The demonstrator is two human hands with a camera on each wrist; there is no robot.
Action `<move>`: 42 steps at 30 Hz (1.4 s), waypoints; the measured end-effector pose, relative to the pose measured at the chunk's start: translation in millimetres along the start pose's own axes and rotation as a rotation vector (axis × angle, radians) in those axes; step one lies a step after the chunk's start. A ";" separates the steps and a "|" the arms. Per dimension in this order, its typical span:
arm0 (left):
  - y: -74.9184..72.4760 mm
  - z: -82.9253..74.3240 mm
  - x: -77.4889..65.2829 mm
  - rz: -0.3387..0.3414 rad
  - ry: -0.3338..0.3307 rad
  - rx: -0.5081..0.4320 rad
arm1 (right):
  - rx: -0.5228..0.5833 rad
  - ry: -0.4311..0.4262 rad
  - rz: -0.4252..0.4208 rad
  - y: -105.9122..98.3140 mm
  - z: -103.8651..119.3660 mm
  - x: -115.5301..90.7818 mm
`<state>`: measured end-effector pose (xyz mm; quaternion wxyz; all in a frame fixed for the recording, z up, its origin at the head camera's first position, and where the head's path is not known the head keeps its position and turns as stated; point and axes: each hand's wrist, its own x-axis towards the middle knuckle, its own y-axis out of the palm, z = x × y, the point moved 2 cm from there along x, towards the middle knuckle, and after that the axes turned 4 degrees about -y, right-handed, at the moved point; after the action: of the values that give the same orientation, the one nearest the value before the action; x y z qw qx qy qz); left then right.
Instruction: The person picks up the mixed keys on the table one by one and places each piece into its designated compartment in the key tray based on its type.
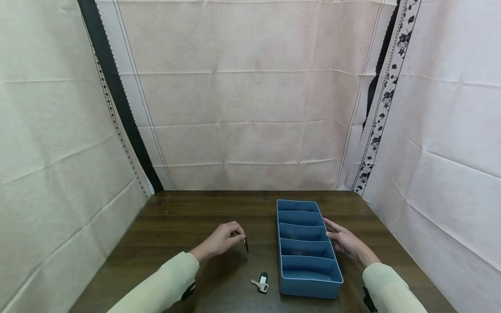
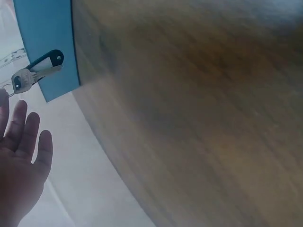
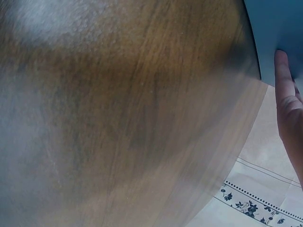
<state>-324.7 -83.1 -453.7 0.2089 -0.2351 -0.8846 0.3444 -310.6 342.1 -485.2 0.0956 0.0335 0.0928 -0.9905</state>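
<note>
My left hand (image 1: 222,238) pinches a key (image 2: 24,80) by its metal ring, in the air left of a blue box. A dark tag (image 2: 57,56) with a pale label hangs on the same ring; in the head view both look like one thin dark shape. On the table below lies another key (image 1: 260,285) with a dark tag (image 1: 263,277). The long blue box (image 1: 311,287) is split into several compartments in a row. My right hand (image 1: 346,241) rests its straight fingers against the box's right side; the right wrist view shows a fingertip (image 3: 281,59) touching that wall.
The brown wooden table (image 1: 188,208) carries the box right of centre. White cloth (image 1: 250,95) hangs behind it and along both sides, with a flower-patterned border (image 1: 385,100) at the right.
</note>
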 end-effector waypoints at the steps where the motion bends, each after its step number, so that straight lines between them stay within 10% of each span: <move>1: -0.2 -1.7 1.1 0.000 0.002 0.002 | 0.002 -0.001 -0.001 0.2 0.1 0.1; 17: 5.7 -42.6 22.3 0.010 0.045 -0.069 | -0.002 -0.005 0.002 1.6 0.5 -0.4; 42: 74.1 -122.4 54.9 0.136 0.222 -0.064 | 0.005 -0.005 0.020 -0.6 -0.9 -0.2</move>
<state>-283.6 58.5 -412.1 0.2741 -0.3377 -0.8486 0.3013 -310.4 342.9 -486.0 0.1059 0.0323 0.0897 -0.9898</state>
